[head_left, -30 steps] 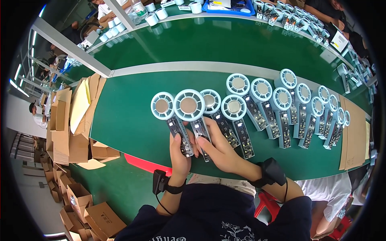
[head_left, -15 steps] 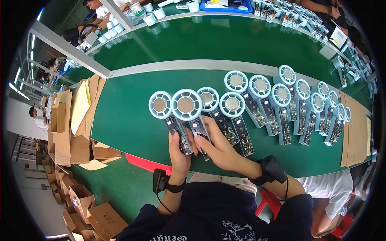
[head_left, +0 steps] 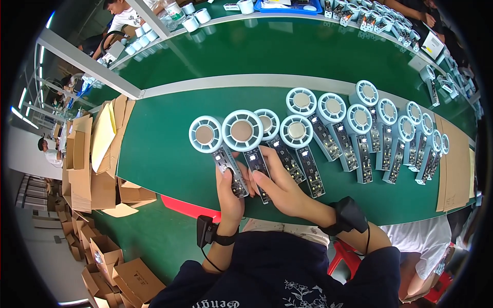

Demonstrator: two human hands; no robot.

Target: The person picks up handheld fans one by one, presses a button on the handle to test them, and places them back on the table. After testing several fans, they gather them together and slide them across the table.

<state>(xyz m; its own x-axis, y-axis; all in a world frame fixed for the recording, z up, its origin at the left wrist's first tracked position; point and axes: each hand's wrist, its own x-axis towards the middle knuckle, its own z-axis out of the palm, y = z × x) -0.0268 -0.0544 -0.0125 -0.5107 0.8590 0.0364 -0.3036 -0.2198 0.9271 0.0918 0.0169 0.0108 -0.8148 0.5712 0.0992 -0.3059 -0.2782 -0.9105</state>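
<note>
My left hand (head_left: 230,201) is closed around the handle of a light-blue handheld fan (head_left: 205,135), its thumb pressed on the bare circuit board. Close beside it, my right hand (head_left: 287,194) grips a second light-blue handheld fan (head_left: 242,132), thumb over the board in its handle. Both have round spoked heads with a brownish disc in the middle, facing up and held above the table. Just right of them lie two more such fans (head_left: 296,131), boards showing, partly behind my right hand. Some of my fingers are hidden beneath the handles.
More open-handled fans (head_left: 359,119) spread in rows rightward across the green table (head_left: 164,138). A cardboard sheet (head_left: 452,172) lies at its right end. Cardboard boxes (head_left: 84,169) stand at the left. Beyond a metal rail (head_left: 215,82), another table carries fan parts, a blue tray (head_left: 287,9) and people at work.
The fan in my right hand has shifted slightly up and to the right. The one in my left hand has tilted a little, its board now catching more light. Both grips stay.
</note>
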